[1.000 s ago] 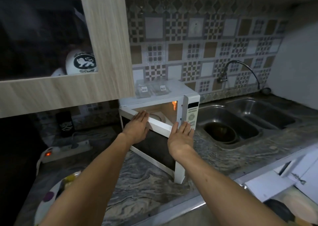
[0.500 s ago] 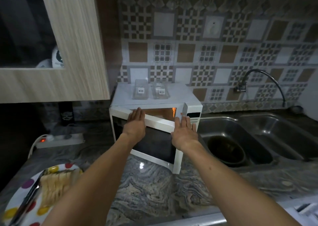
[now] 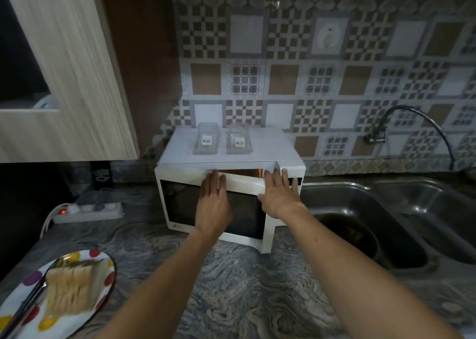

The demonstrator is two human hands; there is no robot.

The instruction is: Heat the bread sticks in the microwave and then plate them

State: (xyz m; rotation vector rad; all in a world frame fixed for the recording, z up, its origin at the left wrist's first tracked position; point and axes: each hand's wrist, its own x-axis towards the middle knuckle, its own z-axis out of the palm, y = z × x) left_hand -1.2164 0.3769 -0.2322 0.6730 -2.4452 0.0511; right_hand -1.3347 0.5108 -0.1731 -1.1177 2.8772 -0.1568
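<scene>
A white microwave (image 3: 257, 158) stands on the counter against the tiled wall. Its door (image 3: 180, 204) is nearly closed, with a narrow lit gap left at the top right. My left hand (image 3: 213, 204) presses flat on the door's upper middle, fingers straight. My right hand (image 3: 280, 194) presses flat on the door's right edge beside the control panel. The bread sticks (image 3: 70, 289) lie in a pale stack on a white plate with coloured dots (image 3: 103, 284) at the lower left, with dark tongs (image 3: 25, 305) resting across it.
Two clear plastic boxes (image 3: 207, 138) sit on top of the microwave. A steel double sink (image 3: 365, 209) and tap (image 3: 412, 122) are to the right. A power strip (image 3: 90, 211) lies left of the microwave. An upper cabinet (image 3: 67, 80) hangs at the top left.
Both hands have pushed the microwave door further toward closed, narrowing the lit gap. My view has pulled back and dropped, bringing the plate of bread sticks into sight.
</scene>
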